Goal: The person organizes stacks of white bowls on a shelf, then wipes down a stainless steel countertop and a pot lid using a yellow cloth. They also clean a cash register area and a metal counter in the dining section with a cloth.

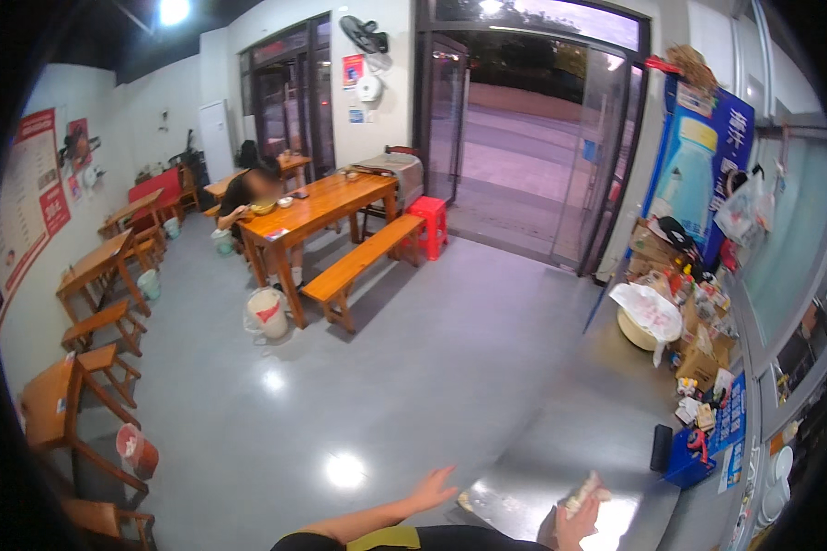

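Note:
My right hand [579,525] is closed over a crumpled whitish cloth [588,494] on a shiny metal countertop [506,508] at the bottom of the view. Pale crumbs or residue [464,501] lie at the counter's near left corner. Just left of that corner, my left hand [434,490] hangs in the air with its fingers apart, holding nothing. To the right of the cloth, a blue box [689,463] stands on the counter beside a dark upright object [661,448].
Along the counter's right side sit a cream basin [644,334] under a plastic bag, cardboard boxes [703,365] and mixed clutter. Across the floor, a person [248,189] eats at a wooden table [324,206], near a bench [365,262], red stool [427,224] and waste bin [267,313].

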Demonstrator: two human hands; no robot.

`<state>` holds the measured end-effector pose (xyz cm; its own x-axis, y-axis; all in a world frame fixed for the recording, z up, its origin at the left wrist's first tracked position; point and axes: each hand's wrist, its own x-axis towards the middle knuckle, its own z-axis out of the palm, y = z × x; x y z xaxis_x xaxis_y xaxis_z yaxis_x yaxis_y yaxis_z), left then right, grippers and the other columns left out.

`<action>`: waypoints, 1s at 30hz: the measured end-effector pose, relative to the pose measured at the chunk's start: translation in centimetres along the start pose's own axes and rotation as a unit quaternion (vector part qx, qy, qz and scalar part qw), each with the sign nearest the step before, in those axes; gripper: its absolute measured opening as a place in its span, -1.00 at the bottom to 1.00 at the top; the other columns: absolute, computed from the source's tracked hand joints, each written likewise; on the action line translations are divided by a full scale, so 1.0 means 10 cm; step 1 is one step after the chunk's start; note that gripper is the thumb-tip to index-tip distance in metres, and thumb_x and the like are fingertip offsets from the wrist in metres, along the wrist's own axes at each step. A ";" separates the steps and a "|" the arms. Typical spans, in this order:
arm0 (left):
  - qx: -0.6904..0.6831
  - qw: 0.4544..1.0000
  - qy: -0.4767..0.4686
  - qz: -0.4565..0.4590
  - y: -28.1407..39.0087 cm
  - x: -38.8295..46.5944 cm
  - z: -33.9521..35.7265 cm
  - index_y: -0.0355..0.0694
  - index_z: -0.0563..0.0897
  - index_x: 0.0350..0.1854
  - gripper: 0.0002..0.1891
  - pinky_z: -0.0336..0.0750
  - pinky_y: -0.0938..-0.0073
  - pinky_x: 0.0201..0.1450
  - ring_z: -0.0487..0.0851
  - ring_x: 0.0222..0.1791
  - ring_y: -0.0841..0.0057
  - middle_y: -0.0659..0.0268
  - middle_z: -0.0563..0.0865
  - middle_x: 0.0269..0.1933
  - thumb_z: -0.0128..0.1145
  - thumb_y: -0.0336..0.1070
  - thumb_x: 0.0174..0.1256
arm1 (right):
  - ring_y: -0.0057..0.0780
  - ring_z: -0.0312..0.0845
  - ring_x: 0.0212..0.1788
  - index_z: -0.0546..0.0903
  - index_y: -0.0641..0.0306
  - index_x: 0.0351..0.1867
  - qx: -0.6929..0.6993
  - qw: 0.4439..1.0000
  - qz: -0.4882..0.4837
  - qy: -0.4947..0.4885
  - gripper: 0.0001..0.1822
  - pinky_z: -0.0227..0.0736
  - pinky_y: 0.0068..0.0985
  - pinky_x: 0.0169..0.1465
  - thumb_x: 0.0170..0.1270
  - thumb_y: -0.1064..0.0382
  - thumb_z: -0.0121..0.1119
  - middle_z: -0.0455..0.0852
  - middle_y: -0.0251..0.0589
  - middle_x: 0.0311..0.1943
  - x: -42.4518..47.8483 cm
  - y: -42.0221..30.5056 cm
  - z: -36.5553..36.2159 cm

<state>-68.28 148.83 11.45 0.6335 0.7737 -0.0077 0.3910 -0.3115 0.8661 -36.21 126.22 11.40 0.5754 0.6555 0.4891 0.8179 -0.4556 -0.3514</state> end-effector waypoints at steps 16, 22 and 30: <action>-0.069 0.886 0.165 -0.428 -2.09 -2.89 -2.63 -0.17 0.51 0.14 -0.47 0.55 0.34 -0.08 0.71 -0.23 0.34 0.08 0.72 -0.18 0.17 0.03 0.19 | -0.10 0.34 0.15 0.39 0.17 0.16 -0.128 0.990 0.038 -0.039 -0.53 0.25 -0.20 0.18 0.21 0.17 0.13 0.43 -0.11 0.12 0.93 -2.41 1.22; -0.115 0.866 0.253 -0.416 -2.60 -3.25 -2.74 -0.08 0.57 0.10 -0.52 0.54 0.35 -0.09 0.70 -0.24 0.38 0.12 0.71 -0.19 0.13 0.06 0.19 | -0.23 0.18 0.30 0.25 0.11 0.28 -0.442 0.786 -0.201 -0.382 -0.48 0.07 -0.26 0.32 0.35 -0.01 -0.16 0.26 -0.22 0.30 1.56 -2.68 1.68; -0.136 0.718 0.390 -0.560 -3.03 -4.27 -3.04 -0.05 0.54 0.11 -0.54 0.53 0.28 -0.11 0.69 -0.28 0.33 0.18 0.70 -0.15 0.03 0.08 0.24 | -0.21 0.38 0.00 0.34 0.18 0.02 -0.021 0.850 -0.252 -0.462 -0.54 0.30 -0.19 -0.01 0.27 -0.09 -0.01 0.43 -0.18 0.00 1.13 -6.28 3.55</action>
<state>-127.49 141.99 0.76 -0.5858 0.5607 -0.5852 0.1512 0.7849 0.6008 -81.36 183.62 10.67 -0.0838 0.9584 -0.2729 0.9695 0.0151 -0.2445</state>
